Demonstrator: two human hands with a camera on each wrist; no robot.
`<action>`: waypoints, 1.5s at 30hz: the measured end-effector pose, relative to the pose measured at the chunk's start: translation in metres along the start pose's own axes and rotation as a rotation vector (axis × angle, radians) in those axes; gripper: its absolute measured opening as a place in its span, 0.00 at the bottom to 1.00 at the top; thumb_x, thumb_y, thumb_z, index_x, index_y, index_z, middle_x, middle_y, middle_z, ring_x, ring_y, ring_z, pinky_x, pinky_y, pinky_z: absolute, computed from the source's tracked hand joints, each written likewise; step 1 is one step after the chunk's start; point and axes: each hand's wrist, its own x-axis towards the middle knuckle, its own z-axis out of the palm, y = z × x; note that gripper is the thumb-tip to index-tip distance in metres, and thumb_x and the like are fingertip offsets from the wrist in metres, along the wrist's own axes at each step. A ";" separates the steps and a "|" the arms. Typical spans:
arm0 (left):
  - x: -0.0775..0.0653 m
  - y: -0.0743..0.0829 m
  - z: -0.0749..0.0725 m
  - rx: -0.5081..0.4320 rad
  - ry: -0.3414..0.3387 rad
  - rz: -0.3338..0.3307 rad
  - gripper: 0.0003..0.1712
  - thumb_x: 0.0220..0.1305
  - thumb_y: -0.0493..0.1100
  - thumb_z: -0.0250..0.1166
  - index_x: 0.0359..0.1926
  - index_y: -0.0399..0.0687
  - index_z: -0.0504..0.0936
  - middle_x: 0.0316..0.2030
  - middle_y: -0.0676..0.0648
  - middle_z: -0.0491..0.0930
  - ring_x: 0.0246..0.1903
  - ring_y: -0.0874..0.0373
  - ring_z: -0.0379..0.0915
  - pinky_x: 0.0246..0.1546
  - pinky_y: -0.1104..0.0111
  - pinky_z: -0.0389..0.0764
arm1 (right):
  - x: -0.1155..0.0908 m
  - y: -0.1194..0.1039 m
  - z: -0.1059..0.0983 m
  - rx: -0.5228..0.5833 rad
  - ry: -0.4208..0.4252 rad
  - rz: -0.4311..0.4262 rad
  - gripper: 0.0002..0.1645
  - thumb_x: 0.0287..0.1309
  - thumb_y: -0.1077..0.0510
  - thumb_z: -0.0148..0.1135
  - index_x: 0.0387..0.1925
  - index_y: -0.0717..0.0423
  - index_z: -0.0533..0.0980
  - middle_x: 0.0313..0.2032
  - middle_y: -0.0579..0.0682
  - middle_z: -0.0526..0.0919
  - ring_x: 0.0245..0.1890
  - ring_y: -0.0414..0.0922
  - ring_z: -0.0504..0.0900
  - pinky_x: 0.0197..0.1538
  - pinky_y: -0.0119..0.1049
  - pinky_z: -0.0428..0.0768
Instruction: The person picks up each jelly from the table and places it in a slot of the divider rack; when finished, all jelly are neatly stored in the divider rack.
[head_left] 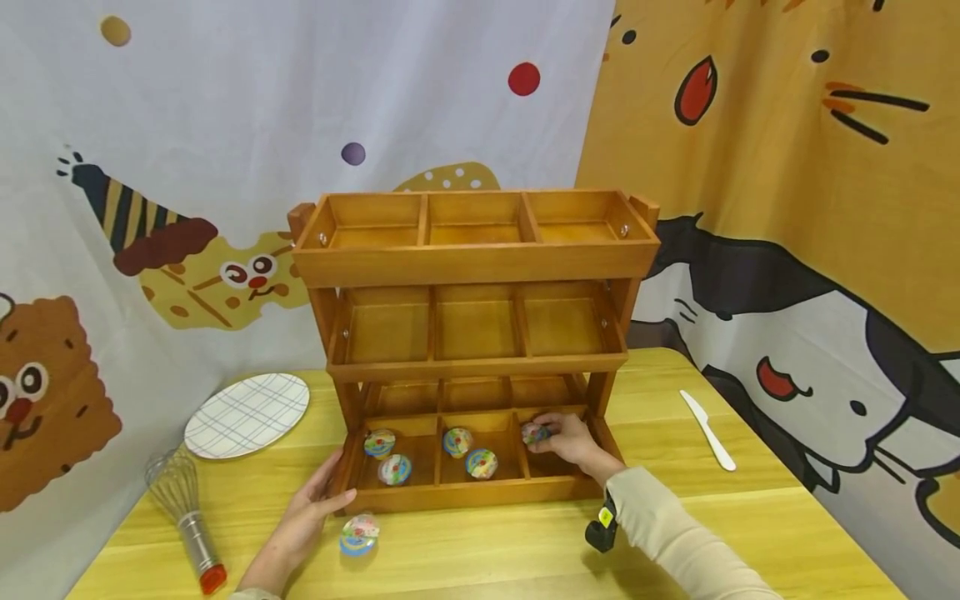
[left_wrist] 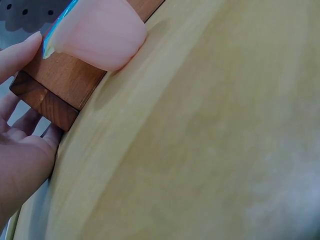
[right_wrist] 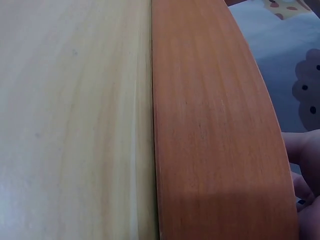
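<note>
A three-tier wooden rack [head_left: 480, 262] stands on the table, each tier split into three compartments. My right hand [head_left: 567, 440] reaches into the bottom right compartment and pinches a small jelly cup [head_left: 532, 432] there. In the right wrist view the rack's front board [right_wrist: 220, 120] hides most of this hand. My left hand [head_left: 302, 510] grips the rack's lower left front corner, thumb at the front and fingers along the side. Another jelly cup [head_left: 358, 535] rests on the table beside it. Two cups [head_left: 394, 469] lie in the bottom left compartment and two [head_left: 482, 463] in the bottom middle one.
To the left lie a checked plate [head_left: 247, 416] and a whisk [head_left: 187, 518] with a red handle end. A white knife [head_left: 708, 430] lies on the right of the table [head_left: 480, 550]. Printed curtains [head_left: 300, 100] hang behind and to the right.
</note>
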 end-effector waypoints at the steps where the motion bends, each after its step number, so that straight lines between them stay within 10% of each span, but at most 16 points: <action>1: 0.000 0.000 0.000 0.002 -0.003 0.001 0.46 0.56 0.37 0.58 0.68 0.45 0.39 0.69 0.42 0.33 0.67 0.42 0.30 0.65 0.46 0.33 | 0.000 0.000 0.001 -0.002 0.004 -0.005 0.29 0.34 0.59 0.72 0.45 0.58 0.75 0.38 0.54 0.82 0.37 0.45 0.79 0.38 0.38 0.79; 10: 0.000 0.000 -0.002 0.000 0.014 -0.009 0.46 0.55 0.37 0.58 0.68 0.46 0.40 0.69 0.42 0.33 0.67 0.41 0.29 0.65 0.45 0.32 | 0.000 -0.001 0.006 -0.009 0.045 -0.053 0.28 0.38 0.59 0.70 0.46 0.59 0.74 0.37 0.55 0.81 0.36 0.46 0.79 0.37 0.37 0.79; 19: -0.004 0.001 0.000 -0.003 0.017 -0.016 0.46 0.55 0.37 0.59 0.68 0.44 0.40 0.69 0.40 0.33 0.67 0.41 0.29 0.64 0.45 0.32 | -0.023 -0.039 0.027 0.173 0.328 -0.233 0.23 0.46 0.56 0.65 0.46 0.59 0.73 0.42 0.59 0.80 0.43 0.50 0.79 0.43 0.37 0.80; 23: -0.005 0.001 0.000 0.004 0.018 -0.016 0.45 0.56 0.37 0.58 0.68 0.45 0.40 0.69 0.40 0.33 0.67 0.41 0.29 0.64 0.45 0.32 | -0.051 -0.071 0.067 0.308 0.095 -0.359 0.19 0.46 0.57 0.65 0.41 0.61 0.75 0.37 0.58 0.82 0.35 0.43 0.80 0.39 0.29 0.79; 30: -0.003 0.000 0.001 0.021 0.021 -0.013 0.44 0.57 0.38 0.57 0.68 0.47 0.40 0.69 0.42 0.34 0.67 0.41 0.31 0.64 0.43 0.34 | -0.088 -0.087 0.150 0.185 -0.428 -0.396 0.24 0.45 0.52 0.66 0.47 0.54 0.74 0.45 0.50 0.79 0.44 0.45 0.77 0.44 0.29 0.78; 36: -0.001 -0.002 0.001 0.008 0.017 0.006 0.44 0.57 0.37 0.57 0.68 0.46 0.40 0.69 0.41 0.34 0.67 0.41 0.33 0.65 0.45 0.36 | -0.089 -0.080 0.199 0.327 -0.422 -0.214 0.28 0.40 0.57 0.69 0.48 0.50 0.73 0.43 0.42 0.78 0.40 0.37 0.75 0.45 0.38 0.78; 45: -0.002 -0.002 0.000 0.004 0.013 -0.007 0.44 0.57 0.38 0.57 0.68 0.47 0.41 0.69 0.42 0.34 0.67 0.41 0.35 0.64 0.44 0.36 | -0.096 -0.085 0.214 0.414 -0.359 -0.213 0.27 0.36 0.65 0.70 0.45 0.56 0.75 0.36 0.45 0.82 0.33 0.33 0.77 0.39 0.27 0.78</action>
